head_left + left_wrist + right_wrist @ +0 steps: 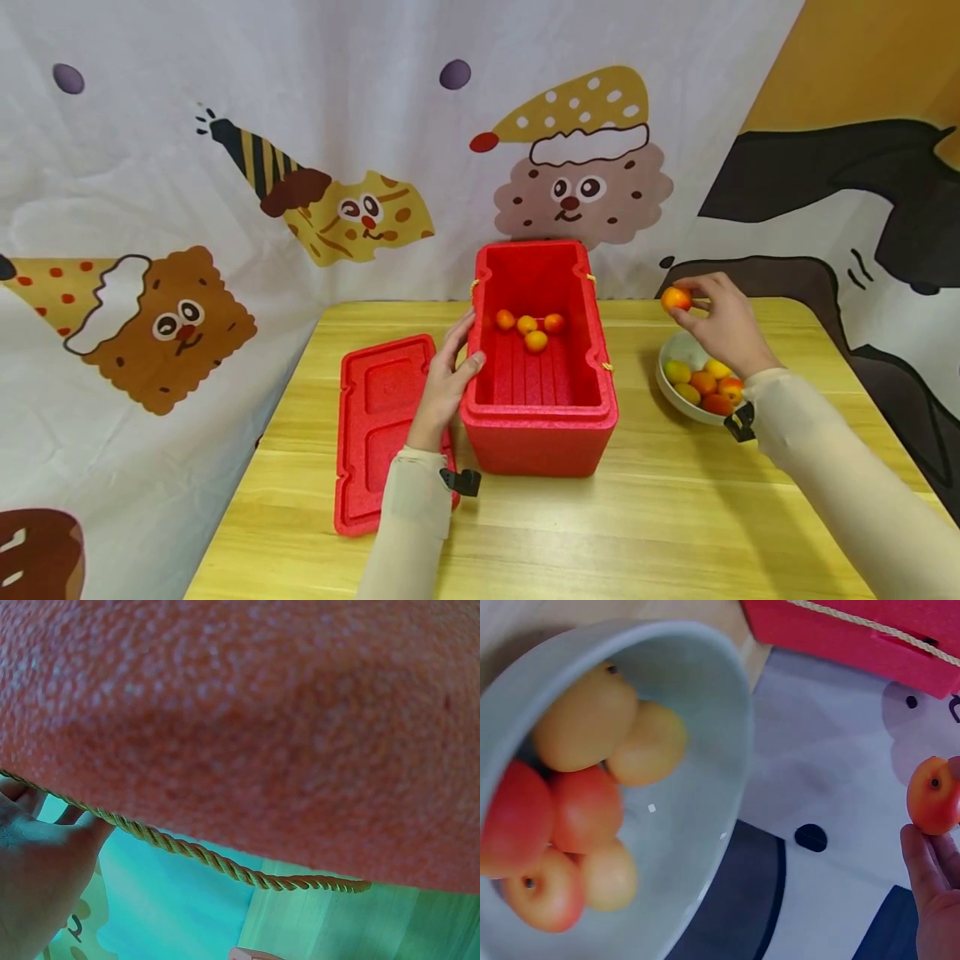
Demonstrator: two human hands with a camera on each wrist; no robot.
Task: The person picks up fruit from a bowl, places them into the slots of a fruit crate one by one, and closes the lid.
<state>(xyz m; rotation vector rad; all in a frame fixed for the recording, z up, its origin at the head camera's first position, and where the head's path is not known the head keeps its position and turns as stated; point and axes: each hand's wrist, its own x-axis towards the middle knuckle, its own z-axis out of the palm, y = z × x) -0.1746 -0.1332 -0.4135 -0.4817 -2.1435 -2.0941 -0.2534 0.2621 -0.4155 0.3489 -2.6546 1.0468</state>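
Observation:
A small, round orange-red fruit (676,300) is pinched between the thumb and fingers of my right hand (727,321), above the far edge of a pale bowl (667,398). In the right wrist view the fruit (934,795) shows a dark stem spot. Several yellow, orange and red fruits (585,810) lie in the bowl. My left hand (444,379) rests against the left side of an uncovered red box (536,450), thumb on its rim and fingers fairly straight along the side. Several orange fruits (536,342) lie on the box floor, toward its far end.
A red lid (367,433) lies flat on the wooden table (675,517), left of the box and partly under my left forearm. Twisted cord (217,862) runs along the box's side. Behind the table hangs a cartoon-printed cloth (375,83).

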